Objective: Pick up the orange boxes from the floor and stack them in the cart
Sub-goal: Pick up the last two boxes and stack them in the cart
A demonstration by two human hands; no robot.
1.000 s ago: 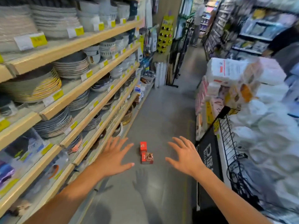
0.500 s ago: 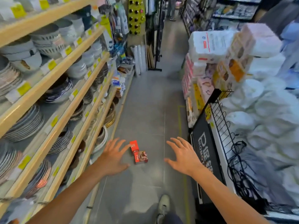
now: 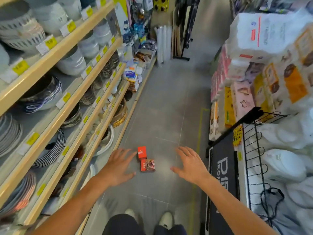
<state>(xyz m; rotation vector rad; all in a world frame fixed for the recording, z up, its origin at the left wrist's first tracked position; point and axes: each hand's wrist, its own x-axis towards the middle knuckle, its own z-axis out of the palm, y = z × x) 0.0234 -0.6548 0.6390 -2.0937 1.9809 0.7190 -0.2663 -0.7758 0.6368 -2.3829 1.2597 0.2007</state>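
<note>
The fingers of the left hand point(image 3: 118, 167) and the right hand point(image 3: 190, 164) are spread and hold nothing, palms down, one on each side of the two orange boxes point(image 3: 144, 159). Over the last second the view has tipped down and drawn nearer: the boxes now look larger, they sit in the gap between the hands rather than ahead of them, and the person's white shoes point(image 3: 166, 218) have come into sight below. The boxes lie on the grey tiled floor point(image 3: 162, 106), touching each other, near the foot of the crockery shelves point(image 3: 71, 106). The black wire cart point(image 3: 252, 158) stands to the right, well apart. I judge this the reach-in; no box is lifted yet.
</note>
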